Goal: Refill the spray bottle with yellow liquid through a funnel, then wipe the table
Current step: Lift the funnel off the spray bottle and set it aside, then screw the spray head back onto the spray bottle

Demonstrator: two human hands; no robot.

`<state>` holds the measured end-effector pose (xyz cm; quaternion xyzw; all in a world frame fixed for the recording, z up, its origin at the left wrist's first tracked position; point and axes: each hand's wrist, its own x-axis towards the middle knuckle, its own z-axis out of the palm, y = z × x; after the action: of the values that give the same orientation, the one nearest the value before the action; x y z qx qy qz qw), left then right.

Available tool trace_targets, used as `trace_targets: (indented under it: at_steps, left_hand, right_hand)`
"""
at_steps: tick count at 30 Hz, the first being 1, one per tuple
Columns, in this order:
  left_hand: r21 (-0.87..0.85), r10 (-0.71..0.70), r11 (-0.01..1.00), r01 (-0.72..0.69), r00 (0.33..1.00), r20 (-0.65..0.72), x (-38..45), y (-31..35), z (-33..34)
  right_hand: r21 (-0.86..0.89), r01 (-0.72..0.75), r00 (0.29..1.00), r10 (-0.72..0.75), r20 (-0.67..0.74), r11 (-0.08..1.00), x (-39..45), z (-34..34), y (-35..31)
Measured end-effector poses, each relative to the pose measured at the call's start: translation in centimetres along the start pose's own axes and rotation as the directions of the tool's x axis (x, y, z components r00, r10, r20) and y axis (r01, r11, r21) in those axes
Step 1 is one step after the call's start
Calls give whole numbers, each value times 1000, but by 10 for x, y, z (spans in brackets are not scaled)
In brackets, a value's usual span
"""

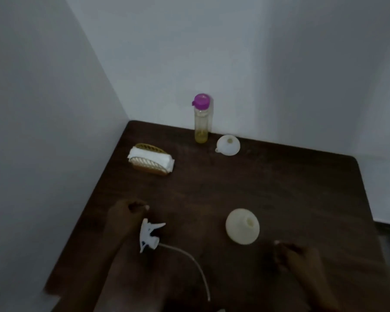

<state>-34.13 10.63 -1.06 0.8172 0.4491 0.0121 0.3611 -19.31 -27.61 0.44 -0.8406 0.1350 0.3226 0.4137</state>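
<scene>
While both hands hover loosely curled and empty, left hand [126,212] by the sprayer head [149,236], right hand [295,255] lower right, the open spray bottle [242,226] at lower centre could tip once the funnel [228,145] sits in it, spilling liquid from the yellow bottle [202,119] over the table [279,188].

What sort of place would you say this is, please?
Probably a plain room corner at home: a dark wooden table against bare white walls, with a napkin holder and household bottle on it.
</scene>
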Motion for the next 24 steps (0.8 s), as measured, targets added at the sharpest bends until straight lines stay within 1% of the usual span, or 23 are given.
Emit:
trace_targets:
  at_steps: [2,5,7,8,9,11,13,14,17,20,24]
  left_hand:
    - [-13,-65,998,65,998,-10,-19,-24,-9]
    - [-21,-144,989,146,987,76,-34,-55,-7]
    - [-43,-161,985,168,978,130,-40,-65,-4]
    - [-53,-153,985,163,977,150,-40,-68,-2]
    - [-58,-162,983,175,971,175,-40,-68,1]
    - [-106,-223,961,254,945,240,-40,-65,5]
    - [-172,-281,923,344,908,311,-40,-62,10]
    - [-181,-296,912,368,896,330,-40,-61,13]
    - [-211,-337,888,409,890,307,-45,-54,20]
    - [-263,-373,853,451,879,296,-44,-51,25]
    - [-241,-418,834,496,854,312,-36,-53,27]
  right_hand:
    - [-62,0,993,8,119,998,-16,31,20]
    - [-156,86,964,-43,263,984,-30,76,29]
    - [-200,184,935,-108,338,962,-37,99,26]
    - [-223,213,923,-121,366,951,-40,108,24]
    - [-234,207,917,-106,384,950,-42,116,22]
    - [-246,128,914,-17,406,961,-44,124,20]
    - [-269,54,896,72,438,962,-47,129,18]
    - [-269,23,888,104,449,963,-49,131,17]
    - [-219,-85,882,176,438,972,-53,135,22]
    - [-172,-197,852,256,457,965,-55,137,24]
    - [-144,-226,849,267,456,964,-56,136,23]
